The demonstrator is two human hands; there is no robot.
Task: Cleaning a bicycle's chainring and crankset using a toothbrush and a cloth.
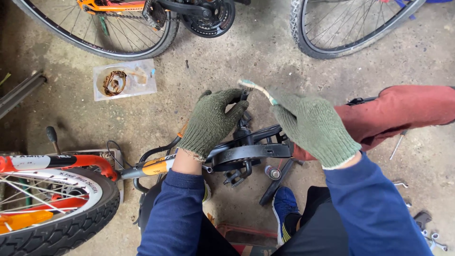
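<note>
Both my hands wear green knitted gloves. My left hand [212, 121] grips the black crank and pedal part [244, 124] of a small orange and red bicycle [71, 163] lying on the concrete floor. My right hand [315, 128] holds a worn toothbrush [256, 88] with its bristled head up, right beside the top of the crank. The black chain guard [249, 154] sits just below both hands. The pedal end is partly hidden by my left fingers.
A clear plastic tray [124, 79] with rusty parts lies on the floor at upper left. Two larger bicycle wheels [118, 38] [341, 28] stand at the top. A red cloth-covered shape [403, 111] is at right. Spanners [429, 232] lie at lower right.
</note>
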